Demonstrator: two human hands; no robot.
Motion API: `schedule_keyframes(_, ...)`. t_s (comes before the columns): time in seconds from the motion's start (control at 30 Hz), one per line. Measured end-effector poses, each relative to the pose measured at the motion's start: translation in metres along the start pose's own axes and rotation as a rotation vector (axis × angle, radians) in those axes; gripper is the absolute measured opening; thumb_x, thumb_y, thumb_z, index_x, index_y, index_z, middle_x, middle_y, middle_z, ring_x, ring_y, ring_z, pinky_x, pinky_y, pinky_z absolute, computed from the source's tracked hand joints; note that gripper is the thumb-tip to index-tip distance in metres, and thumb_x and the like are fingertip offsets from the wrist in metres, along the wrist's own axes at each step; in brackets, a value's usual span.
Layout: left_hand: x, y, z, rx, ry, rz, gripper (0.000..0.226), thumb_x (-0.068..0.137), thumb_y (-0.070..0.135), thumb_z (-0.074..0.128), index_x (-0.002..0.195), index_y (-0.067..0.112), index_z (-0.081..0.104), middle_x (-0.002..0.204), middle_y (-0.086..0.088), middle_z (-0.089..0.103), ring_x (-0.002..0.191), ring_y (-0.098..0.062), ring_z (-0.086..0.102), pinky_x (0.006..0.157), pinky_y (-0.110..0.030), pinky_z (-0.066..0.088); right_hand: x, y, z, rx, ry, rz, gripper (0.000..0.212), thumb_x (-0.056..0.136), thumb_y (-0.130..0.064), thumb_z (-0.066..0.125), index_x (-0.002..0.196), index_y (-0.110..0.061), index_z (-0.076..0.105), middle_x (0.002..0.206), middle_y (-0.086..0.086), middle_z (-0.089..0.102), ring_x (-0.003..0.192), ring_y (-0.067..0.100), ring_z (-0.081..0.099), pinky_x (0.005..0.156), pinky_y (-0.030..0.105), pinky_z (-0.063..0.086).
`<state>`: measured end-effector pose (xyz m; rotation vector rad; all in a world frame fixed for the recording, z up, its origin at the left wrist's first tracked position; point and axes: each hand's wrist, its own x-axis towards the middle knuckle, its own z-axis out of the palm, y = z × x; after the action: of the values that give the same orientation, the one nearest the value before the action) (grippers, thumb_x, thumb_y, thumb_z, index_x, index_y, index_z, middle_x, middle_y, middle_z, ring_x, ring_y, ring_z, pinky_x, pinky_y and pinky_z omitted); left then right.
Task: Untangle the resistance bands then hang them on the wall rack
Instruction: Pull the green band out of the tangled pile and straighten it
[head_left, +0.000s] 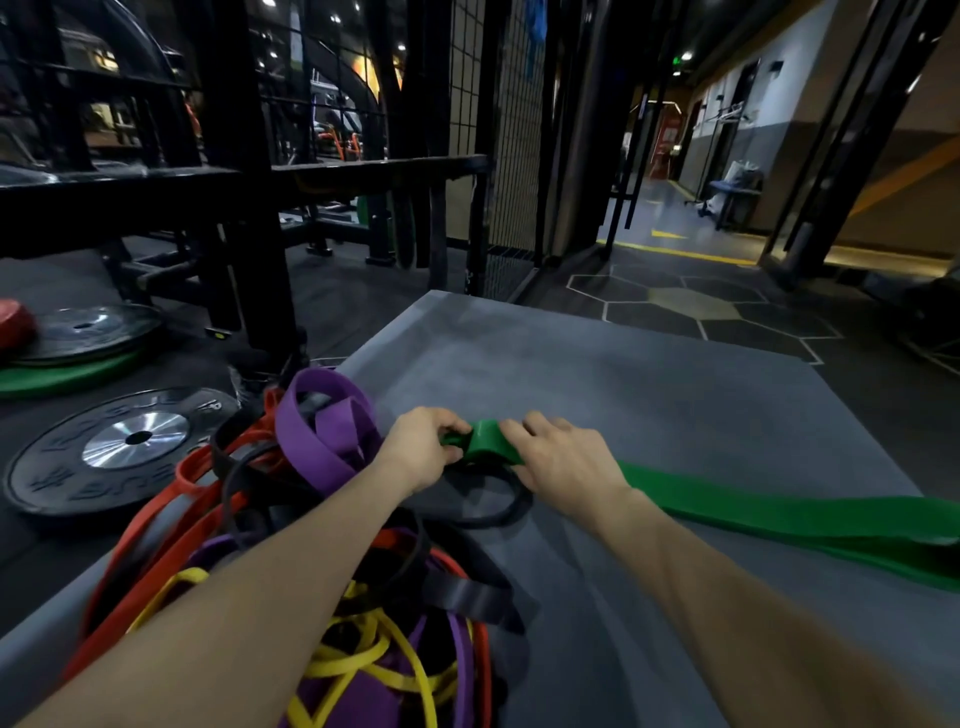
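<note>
Between both hands, the green band (488, 441) is pinched by left hand (415, 452) and right hand (561, 457); beside the left forearm the tangled pile (332, 519) remains, nothing hung yet.

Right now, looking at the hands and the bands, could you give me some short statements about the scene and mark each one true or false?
1. Both hands grip the green band. True: the left hand and the right hand pinch its folded end.
2. The green band trails off to the left. False: it runs to the right edge of the view.
3. The purple band lies in the tangled pile, left of the hands. True.
4. The yellow band hangs on a wall rack. False: it lies in the pile on the grey mat.
5. Weight plates lie on the floor to the left. True.
</note>
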<state>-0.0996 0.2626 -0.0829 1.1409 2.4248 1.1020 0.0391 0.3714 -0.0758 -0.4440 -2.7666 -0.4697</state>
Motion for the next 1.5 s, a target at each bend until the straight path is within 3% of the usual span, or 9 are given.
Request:
schedule_keyframes(0.1,-0.001,0.001,0.001,-0.003,0.008,0.003,0.032,0.084,0.0,0.063,0.115,0.008,0.064,0.118,-0.008,0.065,0.111,-0.017,0.058,0.076,-0.003,0.028,0.007,0.0,-0.009,0.082,-0.085,-0.034,0.038,0.093,-0.035,0.047,0.128,-0.024,0.044,0.12,0.007,0.044,0.106,0.031,0.052,0.072,0.04,0.047)
schedule_keyframes(0.2,-0.002,0.002,0.0,0.0,0.001,-0.008,0.032,0.085,0.0,0.062,0.115,0.01,0.064,0.116,-0.007,0.066,0.108,-0.018,0.059,0.076,-0.006,0.034,0.021,-0.007,-0.016,0.055,-0.083,-0.078,0.033,0.092,-0.034,0.049,0.12,-0.018,0.052,0.121,0.008,0.043,0.108,0.03,0.05,0.067,0.037,0.043)
schedule_keyframes(0.37,-0.003,0.003,-0.002,-0.02,-0.007,-0.036,0.035,0.085,-0.005,0.055,0.116,0.01,0.062,0.11,-0.008,0.065,0.101,-0.02,0.06,0.09,-0.027,0.047,0.036,-0.026,-0.01,-0.143,0.103,-0.196,0.028,0.042,-0.025,0.087,0.059,-0.02,0.065,0.065,0.0,0.057,0.044,0.017,0.056,0.034,0.019,0.021)
schedule_keyframes(0.53,0.003,-0.002,0.005,-0.185,0.077,-0.087,0.027,0.078,-0.009,0.063,0.102,0.003,0.062,0.103,-0.009,0.06,0.1,-0.023,0.059,0.095,-0.034,0.048,0.034,-0.02,-0.003,-0.108,0.14,-0.109,0.037,0.035,-0.02,0.089,0.046,-0.018,0.054,0.054,-0.001,0.05,0.034,0.018,0.049,0.035,0.019,0.014)
schedule_keyframes(0.93,0.006,-0.003,0.005,-0.181,0.121,-0.134,0.019,0.088,-0.002,0.052,0.1,0.006,0.065,0.091,-0.006,0.062,0.088,-0.019,0.058,0.077,-0.023,0.044,0.06,-0.025,-0.006,0.022,0.222,-0.026,0.041,0.037,-0.003,0.087,0.048,-0.01,0.047,0.056,0.006,0.046,0.038,0.024,0.044,0.039,0.019,0.013)
schedule_keyframes(1.17,0.003,0.0,0.011,-0.16,0.088,-0.102,0.016,0.087,-0.002,0.056,0.098,-0.002,0.067,0.106,-0.012,0.063,0.097,-0.022,0.061,0.077,-0.014,0.039,0.062,-0.004,-0.018,-0.018,0.322,0.019,0.041,0.041,-0.006,0.088,0.05,-0.01,0.048,0.059,0.005,0.048,0.041,0.023,0.046,0.038,0.019,0.014)
schedule_keyframes(1.37,0.002,-0.002,0.007,-0.103,0.128,-0.131,0.02,0.086,0.002,0.057,0.106,0.002,0.06,0.11,-0.013,0.061,0.104,-0.027,0.059,0.081,-0.022,0.041,0.054,-0.025,0.002,0.045,0.238,-0.071,0.018,0.049,-0.018,0.07,0.051,-0.014,0.053,0.059,0.003,0.051,0.043,0.021,0.05,0.037,0.021,0.014)
schedule_keyframes(1.43,0.0,-0.002,0.008,-0.085,0.167,-0.108,0.032,0.085,0.004,0.058,0.115,0.005,0.05,0.119,-0.013,0.052,0.108,-0.027,0.055,0.085,-0.024,0.039,0.05,-0.029,0.012,0.084,0.19,-0.034,0.016,0.057,-0.017,0.071,0.059,-0.012,0.057,0.065,0.006,0.055,0.045,0.024,0.055,0.034,0.024,0.025)
schedule_keyframes(1.5,-0.003,-0.002,0.012,-0.125,0.133,-0.029,0.048,0.083,0.004,0.058,0.127,0.013,0.042,0.131,-0.009,0.04,0.116,-0.025,0.048,0.097,-0.028,0.038,0.045,-0.023,0.016,0.21,0.091,-0.005,0.014,0.077,-0.015,0.066,0.087,-0.005,0.062,0.091,0.014,0.06,0.075,0.033,0.064,0.055,0.035,0.047)
